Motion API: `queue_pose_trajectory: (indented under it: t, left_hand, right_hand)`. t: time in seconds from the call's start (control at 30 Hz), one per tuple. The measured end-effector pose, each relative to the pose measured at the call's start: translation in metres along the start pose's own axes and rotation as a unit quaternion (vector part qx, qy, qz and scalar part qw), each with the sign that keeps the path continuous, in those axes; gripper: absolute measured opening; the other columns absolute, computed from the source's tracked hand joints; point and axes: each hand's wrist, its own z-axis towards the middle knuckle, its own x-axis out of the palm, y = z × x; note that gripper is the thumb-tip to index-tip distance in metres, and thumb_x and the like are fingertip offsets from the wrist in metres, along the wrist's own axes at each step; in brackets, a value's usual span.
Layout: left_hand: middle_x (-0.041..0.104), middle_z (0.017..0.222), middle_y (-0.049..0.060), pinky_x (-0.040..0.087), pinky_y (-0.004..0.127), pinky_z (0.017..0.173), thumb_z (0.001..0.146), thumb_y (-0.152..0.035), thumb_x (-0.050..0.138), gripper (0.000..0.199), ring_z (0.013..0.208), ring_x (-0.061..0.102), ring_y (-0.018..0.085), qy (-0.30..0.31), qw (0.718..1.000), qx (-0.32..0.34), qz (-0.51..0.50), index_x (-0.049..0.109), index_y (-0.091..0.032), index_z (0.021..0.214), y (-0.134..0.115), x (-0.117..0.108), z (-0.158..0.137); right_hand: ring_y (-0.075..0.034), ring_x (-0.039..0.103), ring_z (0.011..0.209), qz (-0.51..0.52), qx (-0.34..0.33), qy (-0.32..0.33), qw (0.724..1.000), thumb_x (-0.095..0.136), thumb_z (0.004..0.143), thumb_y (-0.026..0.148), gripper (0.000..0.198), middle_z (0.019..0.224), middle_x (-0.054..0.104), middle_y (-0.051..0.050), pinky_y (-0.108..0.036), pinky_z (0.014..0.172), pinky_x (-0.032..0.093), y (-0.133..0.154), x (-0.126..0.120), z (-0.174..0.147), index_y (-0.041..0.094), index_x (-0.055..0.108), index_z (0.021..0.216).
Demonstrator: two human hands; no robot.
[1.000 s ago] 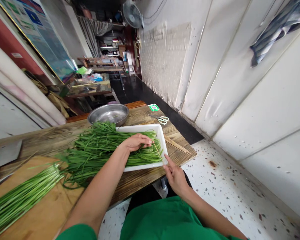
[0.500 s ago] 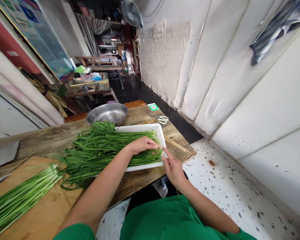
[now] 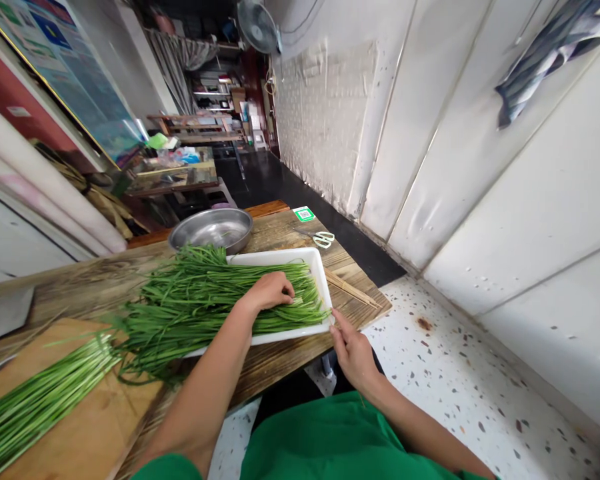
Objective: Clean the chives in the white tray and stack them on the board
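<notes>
A white tray [image 3: 323, 280] on the wooden table holds a thick pile of garlic chives [image 3: 195, 293], their leaves spilling over its left end. My left hand [image 3: 270, 291] lies on the pile with its fingers curled round some chives near the pale stem ends. At the tray's near right corner is my right hand [image 3: 354, 350], thumb and forefinger pinched together; what they hold is too thin to make out. A bundle of thin straw-coloured strips [image 3: 353, 288] lies just right of the tray.
More green stems [image 3: 45, 400] rest on a wooden cutting board [image 3: 97, 427] at the left, with a cleaver [image 3: 5, 313] behind. A steel basin [image 3: 213, 230] stands behind the tray. Scissors [image 3: 323, 239] and a green-edged code card [image 3: 304, 213] lie near the table's far right edge.
My left hand has drawn back leftward from the stem ends and curled its fingers. The right hand has shifted slightly right and down, apart from the left.
</notes>
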Motion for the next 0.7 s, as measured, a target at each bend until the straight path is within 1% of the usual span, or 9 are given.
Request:
queue_pose_trajectory:
  t: [0.1,0.2,0.3,0.37,0.4,0.47,0.57,0.63,0.7]
  left_hand:
    - [0.064,0.076,0.003,0.034,0.023,0.066,0.065,-0.029,0.061,0.013,0.075,0.056,0.016,0.012,0.999,-0.019,0.048,0.07,-0.022,0.072,-0.004,-0.004,-0.004]
    - [0.065,0.077,0.003,0.033,0.026,0.069,0.065,-0.026,0.06,0.01,0.076,0.056,0.017,0.009,0.995,-0.059,0.083,0.069,-0.022,0.068,-0.012,-0.006,-0.005]
    - [0.065,0.072,0.005,0.032,0.03,0.072,0.061,-0.023,0.063,0.006,0.076,0.055,0.02,0.016,0.988,-0.106,0.109,0.069,-0.022,0.064,-0.02,-0.008,-0.004]
    - [0.065,0.068,0.008,0.031,0.032,0.073,0.058,-0.019,0.065,0.004,0.078,0.055,0.022,-0.002,0.984,-0.125,0.123,0.068,-0.019,0.058,-0.024,-0.011,-0.003]
    - [0.064,0.068,0.01,0.031,0.032,0.074,0.058,-0.018,0.064,0.005,0.079,0.055,0.023,-0.017,0.985,-0.121,0.118,0.067,-0.017,0.055,-0.024,-0.012,-0.003]
    - [0.065,0.072,0.01,0.033,0.031,0.073,0.062,-0.02,0.061,0.01,0.08,0.055,0.023,-0.046,0.993,-0.089,0.066,0.067,-0.016,0.055,-0.024,-0.017,-0.001]
    - [0.066,0.079,0.005,0.036,0.026,0.069,0.068,-0.031,0.056,0.018,0.076,0.056,0.018,-0.067,0.992,-0.039,-0.098,0.068,-0.018,0.069,-0.02,-0.02,0.003]
    - [0.065,0.073,0.004,0.039,0.024,0.064,0.07,-0.036,0.053,0.024,0.067,0.057,0.015,-0.042,0.974,-0.047,-0.217,0.066,-0.016,0.074,-0.018,-0.017,0.007]
    - [0.064,0.065,0.004,0.04,0.024,0.058,0.07,-0.037,0.053,0.027,0.056,0.056,0.013,-0.007,0.944,-0.08,-0.32,0.064,-0.013,0.075,-0.017,-0.012,0.011]
  right_hand:
    - [-0.019,0.065,0.074,-0.003,0.001,0.002,1.0,0.034,0.088,0.028,0.041,0.083,0.068,-0.008,-0.027,0.069,0.05,-0.001,-0.001,0.001,0.014,0.043,0.125]
    - [-0.018,0.065,0.075,-0.007,0.0,0.01,1.0,0.034,0.088,0.027,0.041,0.083,0.069,-0.008,-0.027,0.07,0.049,0.0,-0.003,0.002,0.013,0.043,0.125]
    - [-0.018,0.065,0.074,-0.015,-0.003,0.019,1.0,0.034,0.088,0.027,0.041,0.083,0.069,-0.008,-0.027,0.07,0.049,0.001,-0.006,0.004,0.014,0.043,0.126]
    - [-0.018,0.065,0.073,-0.018,-0.006,0.022,1.0,0.036,0.087,0.026,0.04,0.083,0.069,-0.008,-0.027,0.069,0.05,0.002,-0.008,0.004,0.014,0.044,0.125]
    - [-0.019,0.065,0.072,-0.019,-0.008,0.023,1.0,0.036,0.087,0.026,0.04,0.083,0.069,-0.008,-0.027,0.068,0.05,0.002,-0.009,0.005,0.014,0.045,0.125]
    - [-0.019,0.065,0.071,-0.018,-0.01,0.026,0.999,0.037,0.087,0.026,0.04,0.083,0.069,-0.008,-0.027,0.067,0.05,0.001,-0.011,0.005,0.015,0.045,0.124]
    - [-0.019,0.065,0.071,-0.017,-0.014,0.034,0.999,0.037,0.087,0.025,0.041,0.084,0.069,-0.008,-0.028,0.067,0.05,0.001,-0.012,0.007,0.015,0.044,0.125]
    - [-0.019,0.065,0.07,-0.018,-0.014,0.037,0.999,0.037,0.086,0.025,0.041,0.083,0.069,-0.008,-0.027,0.066,0.05,0.001,-0.012,0.008,0.015,0.044,0.126]
    - [-0.018,0.065,0.069,-0.024,-0.012,0.039,0.999,0.036,0.087,0.025,0.041,0.082,0.069,-0.008,-0.026,0.066,0.049,0.001,-0.012,0.009,0.015,0.044,0.126]
